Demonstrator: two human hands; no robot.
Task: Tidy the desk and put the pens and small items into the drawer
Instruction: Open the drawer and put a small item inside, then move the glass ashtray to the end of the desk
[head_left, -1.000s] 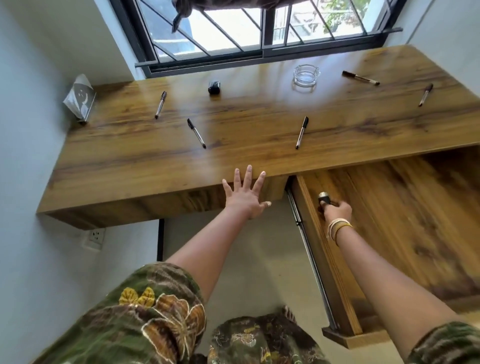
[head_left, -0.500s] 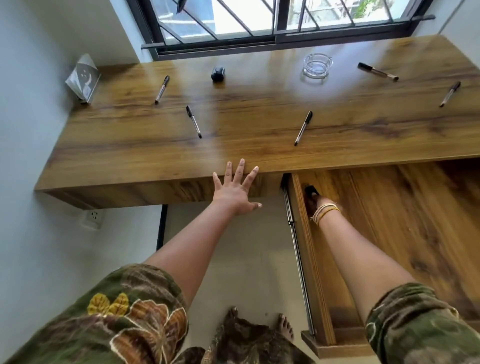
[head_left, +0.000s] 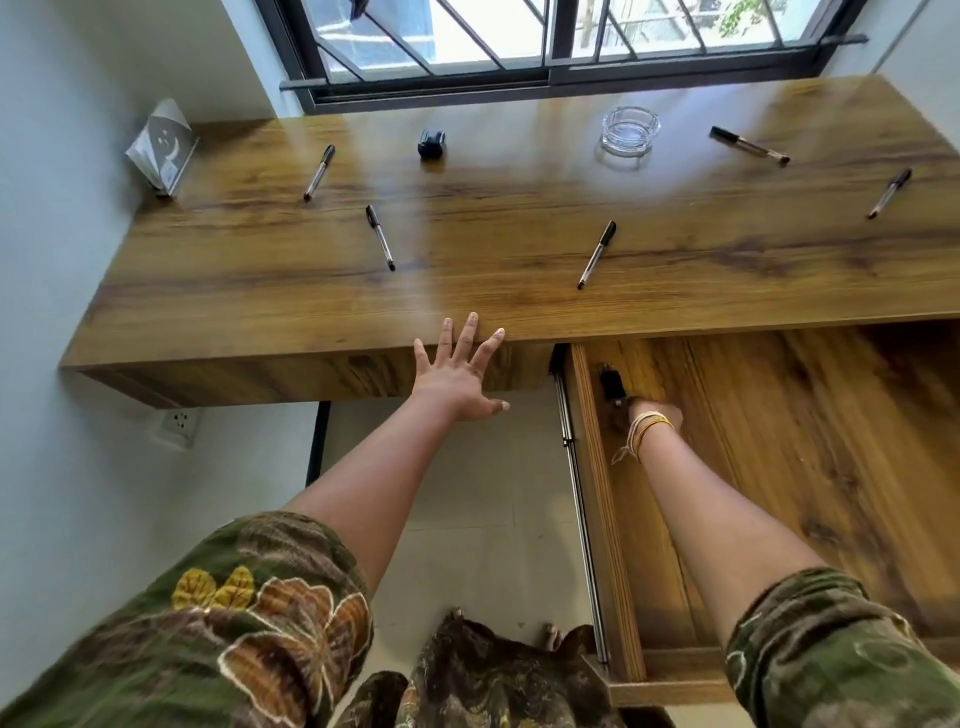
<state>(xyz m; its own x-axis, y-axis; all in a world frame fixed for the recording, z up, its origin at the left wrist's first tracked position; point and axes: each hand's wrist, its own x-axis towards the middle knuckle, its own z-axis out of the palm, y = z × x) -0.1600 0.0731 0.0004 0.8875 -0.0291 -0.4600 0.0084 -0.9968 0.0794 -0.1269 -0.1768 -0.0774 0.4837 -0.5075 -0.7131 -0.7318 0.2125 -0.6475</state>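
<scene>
In the open drawer (head_left: 779, 467), far-left corner, at approx. 3 o'clock from the left hand: a small dark item (head_left: 612, 385) lies on the drawer floor, close to the left wall. Right hand (head_left: 652, 415) is down beside it at its near end; fingers are hidden behind the wrist, so contact and grip cannot be told.

Left hand (head_left: 457, 374): fingers spread wide and straight, tips on the desk (head_left: 493, 249) front edge, holding nothing.

Step in hand (judgement): depositing one small item in the drawer; most of the task remains.

Items left on the desk top:
- Pen A (head_left: 319, 172), approx. 11 o'clock from left hand. Long axis runs 1–7 o'clock, cap end far.
- Pen B (head_left: 380, 237), 11 o'clock, nearer. Axis 11–5, cap far.
- Pen C (head_left: 597, 254), 1 o'clock. Axis 1–7, cap far.
- Pen D (head_left: 749, 145), far right. Axis approx. 10–4, dark end to the left.
- Pen E (head_left: 889, 193), right edge. Axis 1–7.
- Black small item (head_left: 431, 143), 12 o'clock, near the window.
- Glass ashtray (head_left: 630, 129), 1 o'clock, far.

Next move (judgement): clear right hand from drawer, reach to Pen C (closest), pinch across the barrel, i.e. at right angles to its axis.
</scene>
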